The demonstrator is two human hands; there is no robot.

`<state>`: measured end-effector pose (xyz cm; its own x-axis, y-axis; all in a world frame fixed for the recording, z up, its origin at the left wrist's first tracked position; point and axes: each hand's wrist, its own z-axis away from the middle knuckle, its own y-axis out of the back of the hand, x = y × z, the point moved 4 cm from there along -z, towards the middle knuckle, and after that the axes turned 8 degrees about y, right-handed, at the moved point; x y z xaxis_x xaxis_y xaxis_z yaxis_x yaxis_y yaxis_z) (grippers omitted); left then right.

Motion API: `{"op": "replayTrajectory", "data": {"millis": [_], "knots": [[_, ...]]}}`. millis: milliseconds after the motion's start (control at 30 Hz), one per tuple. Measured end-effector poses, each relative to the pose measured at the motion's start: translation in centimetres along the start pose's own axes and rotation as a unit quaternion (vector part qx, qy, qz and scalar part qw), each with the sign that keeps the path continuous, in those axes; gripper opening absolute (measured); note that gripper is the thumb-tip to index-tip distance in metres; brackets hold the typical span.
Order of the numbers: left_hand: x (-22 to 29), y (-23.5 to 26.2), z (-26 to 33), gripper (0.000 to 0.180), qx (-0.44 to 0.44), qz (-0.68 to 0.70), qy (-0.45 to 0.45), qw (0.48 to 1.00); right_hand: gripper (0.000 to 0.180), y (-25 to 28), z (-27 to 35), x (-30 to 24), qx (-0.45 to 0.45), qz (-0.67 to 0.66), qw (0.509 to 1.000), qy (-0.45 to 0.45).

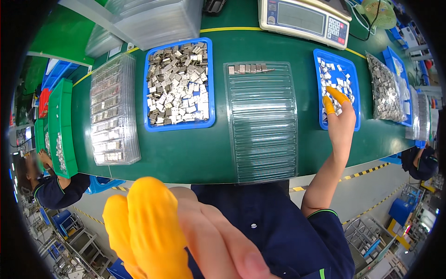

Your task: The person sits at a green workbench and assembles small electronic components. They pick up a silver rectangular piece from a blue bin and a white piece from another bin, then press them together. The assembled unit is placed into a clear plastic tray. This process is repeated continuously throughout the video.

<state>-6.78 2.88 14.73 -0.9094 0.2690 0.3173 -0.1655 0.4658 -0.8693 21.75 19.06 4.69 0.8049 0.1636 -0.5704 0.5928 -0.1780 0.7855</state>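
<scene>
The right hand (339, 116) reaches over the small blue tray (354, 74) of pale metal parts on the green bench (195, 149), its yellow-capped fingers (336, 95) slightly apart above the pieces. The left hand (186, 232) is raised close to the camera, fingers together, holding nothing visible. A clear ribbed tray (262, 125) lies between the blue trays
</scene>
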Motion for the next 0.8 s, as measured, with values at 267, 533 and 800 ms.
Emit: {"op": "replayTrajectory", "data": {"millis": [267, 533, 800], "knots": [[0.0, -1.8, -2.9, 0.005, -0.063, -0.078, 0.012, 0.995, 0.03, -0.4, 1.1, 3.8, 0.011, 0.064, 0.998, -0.016], [0.7, -3.5, -3.5, 0.01, -0.028, -0.147, 0.021, 0.988, 0.031, -1.0, 0.8, 4.3, 0.02, 0.07, 0.997, 0.001], [1.5, 6.4, -2.2, 0.029, 0.256, -0.724, -0.086, 0.634, 0.029, -1.0, 0.7, 4.0, 0.007, 0.023, 0.999, -0.037]]}}
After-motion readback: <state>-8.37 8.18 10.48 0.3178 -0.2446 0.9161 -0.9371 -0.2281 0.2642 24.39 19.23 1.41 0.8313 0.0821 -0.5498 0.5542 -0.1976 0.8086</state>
